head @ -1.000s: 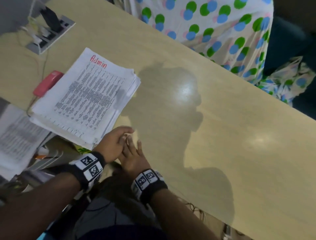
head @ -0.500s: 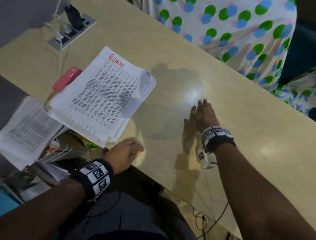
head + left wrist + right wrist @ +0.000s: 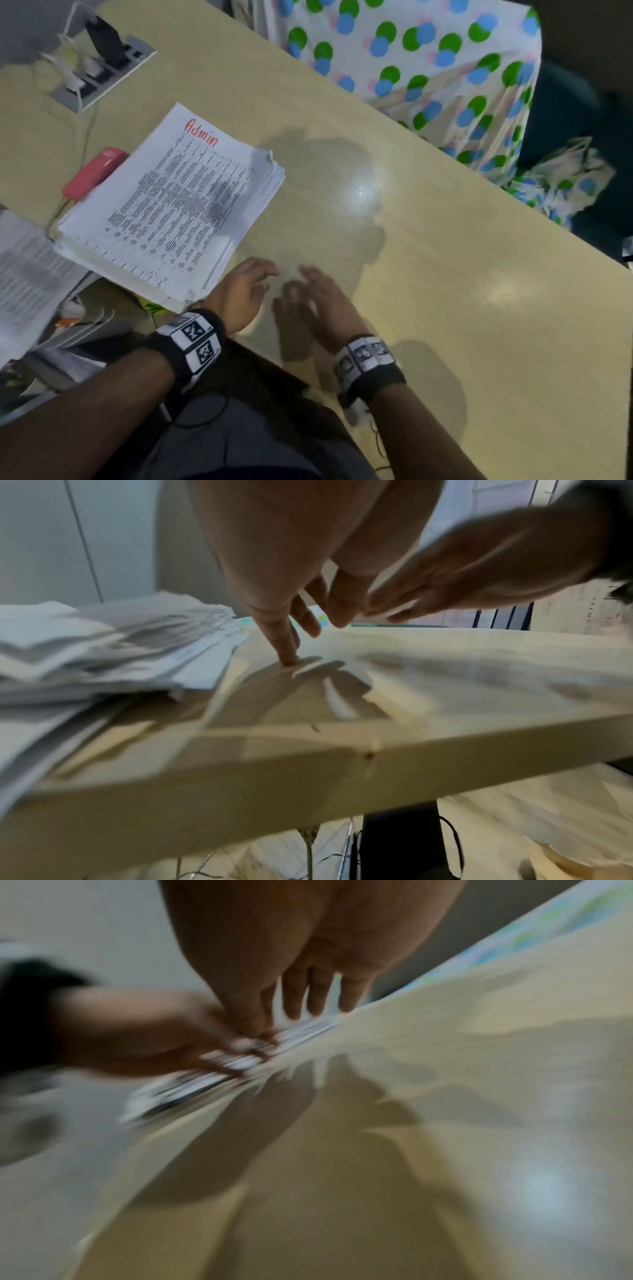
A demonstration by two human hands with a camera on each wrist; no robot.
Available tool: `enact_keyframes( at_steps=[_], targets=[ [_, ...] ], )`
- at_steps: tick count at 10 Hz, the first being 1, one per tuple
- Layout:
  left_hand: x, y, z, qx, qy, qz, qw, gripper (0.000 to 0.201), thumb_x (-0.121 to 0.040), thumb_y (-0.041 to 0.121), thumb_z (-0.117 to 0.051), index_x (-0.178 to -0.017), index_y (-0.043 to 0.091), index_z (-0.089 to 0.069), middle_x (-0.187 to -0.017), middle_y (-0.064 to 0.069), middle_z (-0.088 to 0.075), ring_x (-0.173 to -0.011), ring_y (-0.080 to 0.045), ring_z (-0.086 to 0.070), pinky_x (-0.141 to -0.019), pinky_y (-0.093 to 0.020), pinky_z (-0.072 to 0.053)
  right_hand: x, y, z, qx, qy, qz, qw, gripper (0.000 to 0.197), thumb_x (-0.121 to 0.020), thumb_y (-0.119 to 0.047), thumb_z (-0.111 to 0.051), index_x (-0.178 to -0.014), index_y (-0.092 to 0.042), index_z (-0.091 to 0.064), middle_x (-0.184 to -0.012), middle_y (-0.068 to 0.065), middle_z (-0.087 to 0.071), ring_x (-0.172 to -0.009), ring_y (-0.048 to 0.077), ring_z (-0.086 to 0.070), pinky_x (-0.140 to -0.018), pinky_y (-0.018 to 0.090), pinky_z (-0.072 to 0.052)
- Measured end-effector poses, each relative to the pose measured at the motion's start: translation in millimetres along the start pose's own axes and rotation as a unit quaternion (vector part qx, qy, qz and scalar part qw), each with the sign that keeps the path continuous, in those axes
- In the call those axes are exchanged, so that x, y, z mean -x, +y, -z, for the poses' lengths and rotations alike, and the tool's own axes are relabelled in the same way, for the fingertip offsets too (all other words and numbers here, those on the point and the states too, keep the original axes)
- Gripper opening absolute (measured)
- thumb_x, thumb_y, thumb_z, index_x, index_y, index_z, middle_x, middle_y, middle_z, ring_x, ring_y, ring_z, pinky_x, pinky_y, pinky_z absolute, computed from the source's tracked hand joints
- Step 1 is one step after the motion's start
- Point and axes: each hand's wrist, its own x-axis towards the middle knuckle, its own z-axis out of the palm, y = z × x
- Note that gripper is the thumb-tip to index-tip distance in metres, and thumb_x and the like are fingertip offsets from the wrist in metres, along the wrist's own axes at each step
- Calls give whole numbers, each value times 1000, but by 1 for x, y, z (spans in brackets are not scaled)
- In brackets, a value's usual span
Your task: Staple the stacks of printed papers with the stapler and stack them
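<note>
Both hands over the table [image 3: 445, 308] edge, side by side: left hand [image 3: 239, 294] fingers loose and spread, one fingertip [image 3: 286, 658] touching the wood; right hand [image 3: 318, 301] flat, fingers straight, blurred. Neither holds anything. The papers [image 3: 171, 212] sit just left of them; the red stapler [image 3: 94, 171] pokes out behind the stack.

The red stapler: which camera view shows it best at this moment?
The head view. The red stapler lies on the desk, partly tucked under the far-left edge of the paper stack headed "Admin". The left wrist view shows only the blurred paper stack, not the stapler. The right wrist view is too blurred to show it.
</note>
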Motion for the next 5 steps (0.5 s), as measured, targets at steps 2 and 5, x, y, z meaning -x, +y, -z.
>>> enact_keyframes(
  at_steps=[2,5],
  targets=[
    [1,5,-15,-21,20,-27,999,44,-79,-20,-46,-109,6,-63,-112,-7,-56,-105,-23,-59,-95,-17,-48,22,8,-14,90,-122,-110,982,70,-94,-39,-37,-152,-3,-22,-161,22,-11,-149,41,-7,-120,55,-13],
    [28,33,-22,31,-90,15,995,41,-84,-8,-56,-93,31,-62,-99,10,-61,-86,-8,-63,-74,-10,-50,44,-49,-7,8,-247,44,968,24,-92,-11,-59,-108,2,-72,-112,22,-68,-102,35,-64,-88,32,-47]
  ],
)
